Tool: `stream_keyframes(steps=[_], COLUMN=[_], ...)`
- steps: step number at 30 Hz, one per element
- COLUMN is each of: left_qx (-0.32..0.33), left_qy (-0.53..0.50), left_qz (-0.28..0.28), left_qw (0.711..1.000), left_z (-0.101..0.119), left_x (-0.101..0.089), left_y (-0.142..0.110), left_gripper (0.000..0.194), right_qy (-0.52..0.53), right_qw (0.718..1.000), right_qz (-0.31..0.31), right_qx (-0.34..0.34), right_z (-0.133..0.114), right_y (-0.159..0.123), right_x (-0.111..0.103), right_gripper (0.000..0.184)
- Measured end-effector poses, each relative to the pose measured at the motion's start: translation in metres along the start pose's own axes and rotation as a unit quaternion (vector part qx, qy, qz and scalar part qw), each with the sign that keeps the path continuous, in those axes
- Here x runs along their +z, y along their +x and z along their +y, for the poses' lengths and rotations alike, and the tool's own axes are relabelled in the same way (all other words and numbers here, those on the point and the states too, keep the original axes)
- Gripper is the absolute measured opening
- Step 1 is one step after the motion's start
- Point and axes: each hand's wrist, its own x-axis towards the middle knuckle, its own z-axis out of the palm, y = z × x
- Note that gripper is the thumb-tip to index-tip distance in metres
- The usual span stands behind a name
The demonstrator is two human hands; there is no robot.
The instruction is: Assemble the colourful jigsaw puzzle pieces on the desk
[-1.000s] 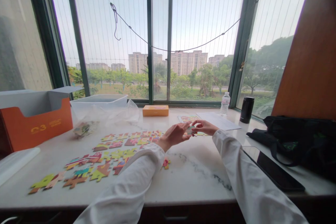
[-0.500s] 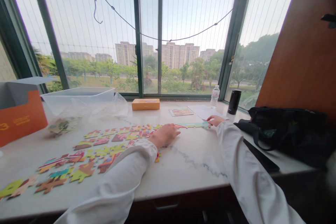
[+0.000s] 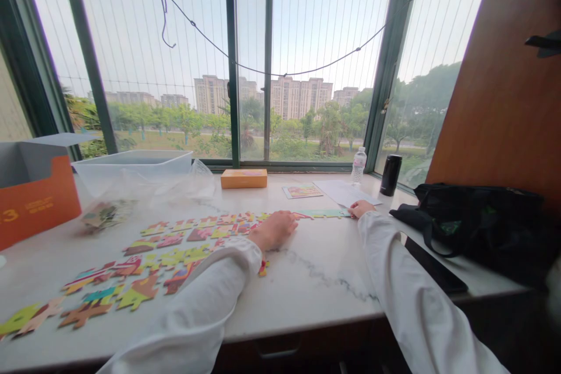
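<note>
A thin strip of joined jigsaw puzzle pieces (image 3: 324, 213), pale green with red at its left end, lies across the white marbled tabletop between my hands. My left hand (image 3: 277, 229) is at the strip's left end, fingers bent and close together with the tips down on it; its palm hides what is beneath. At the right end, my right hand (image 3: 360, 208) pinches a jigsaw piece against the strip, mostly covered by the fingers. Rows of colourful loose jigsaw pieces (image 3: 169, 257) spread to the left, some hidden behind my left sleeve.
Behind the strip lie a picture card (image 3: 302, 191) and white paper (image 3: 344, 191). An orange box (image 3: 243, 179), water bottle (image 3: 358, 165) and black can (image 3: 391, 175) stand near the window. A clear bin (image 3: 131, 166) and larger orange box (image 3: 39, 201) are left; a black bag (image 3: 477, 222) is right.
The view has tilted slightly upward. My right hand has brought its piece in against the strip's right end and its fingers are drawn closer. My left hand stays at the left end.
</note>
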Motion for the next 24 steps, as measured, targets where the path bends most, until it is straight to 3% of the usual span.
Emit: stream_keyframes(steps=[6,14,24], left_qx=[0.007,-0.003,0.014], left_qy=[-0.006,-0.002,-0.015], left_qz=[0.027,0.033,0.034], left_qw=[1.0,0.999,0.999], left_z=[-0.0009,-0.0053,-0.0039], left_x=[-0.0018,-0.0075,-0.0081], left_y=[-0.0007,-0.0025,-0.0049], left_gripper=[0.033,0.036,0.028], right_qy=[-0.018,-0.036,-0.042], right_qw=[0.997,0.996,0.997], right_qz=[-0.035,-0.062,-0.041], right_qx=[0.06,0.054,0.046], right_z=[-0.0053,-0.0063,-0.0071], right_y=[-0.0014,-0.0021,-0.0015], right_x=[-0.0023,-0.0053,-0.0021], right_gripper=[0.014,0.014,0.014])
